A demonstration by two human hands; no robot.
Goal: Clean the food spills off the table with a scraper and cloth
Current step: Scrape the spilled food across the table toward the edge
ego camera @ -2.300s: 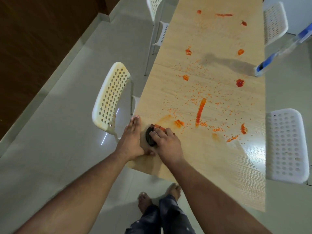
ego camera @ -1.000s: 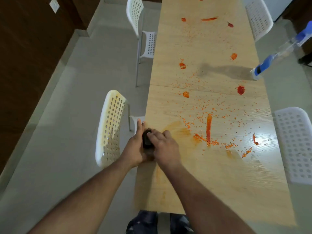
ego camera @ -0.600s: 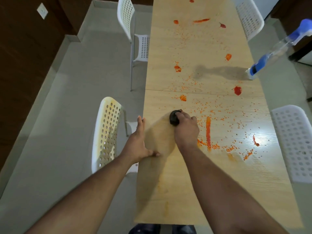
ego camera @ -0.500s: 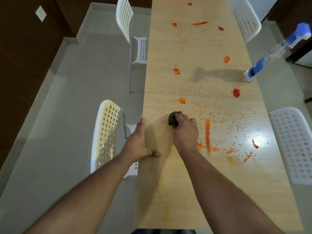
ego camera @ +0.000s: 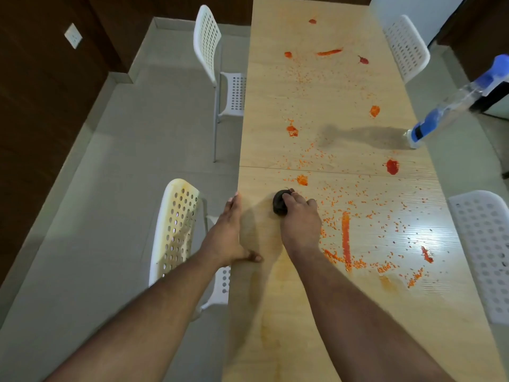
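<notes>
Right hand (ego camera: 300, 221) curls its fingers over a small dark round scraper (ego camera: 280, 204), pressing it onto the long pale wooden table (ego camera: 330, 100) near its left edge. Left hand (ego camera: 226, 235) lies flat and straight-fingered along that edge (thumb on the tabletop). Orange-red food spills (ego camera: 345, 238) and scattered crumbs lie to the right of the scraper and further up the table. A clear spray bottle with blue parts (ego camera: 451, 106) stands at the right edge.
</notes>
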